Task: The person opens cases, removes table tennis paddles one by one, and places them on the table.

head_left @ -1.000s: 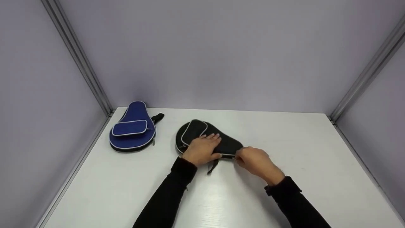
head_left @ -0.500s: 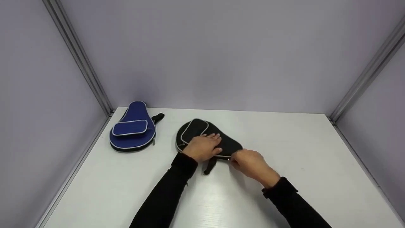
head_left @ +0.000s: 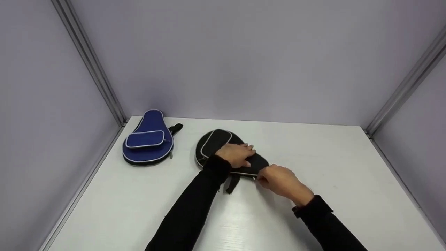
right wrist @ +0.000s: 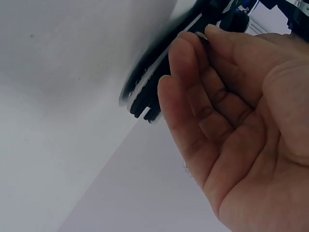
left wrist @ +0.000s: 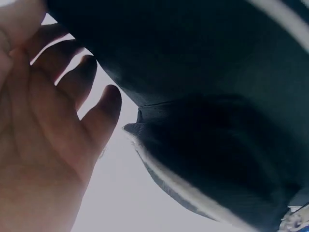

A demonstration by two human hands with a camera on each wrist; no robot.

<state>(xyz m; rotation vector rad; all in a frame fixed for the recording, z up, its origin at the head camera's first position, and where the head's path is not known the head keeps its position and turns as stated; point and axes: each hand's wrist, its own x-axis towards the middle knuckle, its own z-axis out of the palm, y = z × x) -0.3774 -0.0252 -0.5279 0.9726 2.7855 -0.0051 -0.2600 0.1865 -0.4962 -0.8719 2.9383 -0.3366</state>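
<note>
Black case [head_left: 258, 162], on desk [head_left: 334, 174] near the blue case [head_left: 152, 122], was steadied by the spread left grip [head_left: 236, 155], its zip pull [right wrist: 201, 35] pinched by the right grip [head_left: 280, 179]; level traction along the piped edge [head_left: 243, 173] was judged best.

- Black paddle-shaped fabric case with pale piping [head_left: 214, 143], centre of the head frame: no readable lettering.
- Blue paddle-shaped fabric case with white piping [head_left: 148, 138], left of that frame: none readable.
- White flat tabletop [head_left: 331, 160], lower frame: none readable.
</note>
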